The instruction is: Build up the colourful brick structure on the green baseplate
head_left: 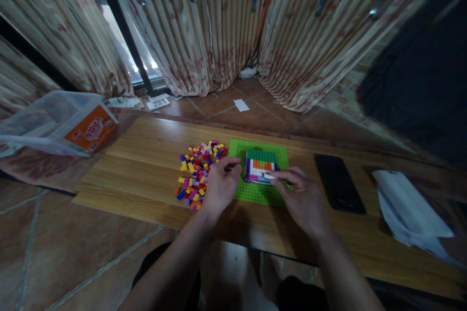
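A bright green studded baseplate (258,195) lies on the wooden table. On it stands a low block of toy building bricks (261,156), dark green at the back, with white, orange, purple and pink rows in front. My right hand (304,199) pinches a small white brick (269,175) over the front right part of this block. Whether the brick touches the rows below is unclear. My left hand (223,182) hovers by the baseplate's left edge, thumb and forefinger loosely curved and apart, with nothing visible between them. It partly hides a pile of loose coloured bricks (197,173).
Right of the baseplate lies a black phone (340,182), then a white packet in thin plastic (412,204). A clear plastic bin (54,107) with an orange label stands at the left. Striped curtains (226,29) hang behind the table, above a tiled floor with papers.
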The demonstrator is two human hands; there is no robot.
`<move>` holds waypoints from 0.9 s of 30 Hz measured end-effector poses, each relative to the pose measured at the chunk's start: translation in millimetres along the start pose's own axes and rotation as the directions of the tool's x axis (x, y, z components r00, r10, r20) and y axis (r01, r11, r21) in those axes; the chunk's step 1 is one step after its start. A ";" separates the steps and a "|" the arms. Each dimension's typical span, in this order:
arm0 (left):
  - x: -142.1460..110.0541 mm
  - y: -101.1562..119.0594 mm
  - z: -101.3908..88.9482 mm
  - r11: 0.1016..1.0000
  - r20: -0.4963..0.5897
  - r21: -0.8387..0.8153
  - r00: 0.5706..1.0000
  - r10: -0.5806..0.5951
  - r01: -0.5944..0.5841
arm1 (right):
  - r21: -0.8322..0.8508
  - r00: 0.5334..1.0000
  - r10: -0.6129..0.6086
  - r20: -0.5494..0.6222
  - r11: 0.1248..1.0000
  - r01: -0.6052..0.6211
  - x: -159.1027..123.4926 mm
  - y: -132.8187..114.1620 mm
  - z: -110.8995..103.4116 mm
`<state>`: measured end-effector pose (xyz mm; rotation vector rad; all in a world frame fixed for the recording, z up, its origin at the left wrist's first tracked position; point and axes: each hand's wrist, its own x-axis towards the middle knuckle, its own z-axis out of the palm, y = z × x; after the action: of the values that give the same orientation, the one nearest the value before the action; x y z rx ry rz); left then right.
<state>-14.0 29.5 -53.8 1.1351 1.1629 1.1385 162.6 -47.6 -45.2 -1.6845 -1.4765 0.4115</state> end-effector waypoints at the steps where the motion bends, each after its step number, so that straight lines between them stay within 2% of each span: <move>1: -0.4 -1.5 1.2 1.000 0.022 0.015 1.000 -0.002 0.002 | -0.016 1.000 -0.014 0.004 1.000 0.014 1.4 -1.3 1.9; 6: -2.5 -5.6 9.2 0.994 0.106 0.106 0.994 0.000 -0.011 | -0.145 0.995 -0.098 -0.023 0.985 0.094 5.6 1.4 4.6; 11: -2.2 -5.5 10.5 0.975 0.125 0.216 0.992 0.020 -0.047 | -0.222 0.987 -0.160 -0.007 0.963 0.154 5.3 4.2 3.9; 18: -3.4 -7.5 10.8 0.962 0.125 0.269 0.992 0.024 -0.057 | -0.360 0.961 -0.276 0.038 0.893 0.270 6.9 -2.9 4.9; 27: -6.1 -9.0 13.2 0.945 0.142 0.315 0.989 0.046 -0.089 | -0.354 0.961 -0.267 0.076 0.893 0.276 7.3 -6.1 3.8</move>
<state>-0.6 22.0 -61.5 1.4873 1.2407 0.9281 157.7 -39.7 -40.9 -1.7158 -1.8644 0.0040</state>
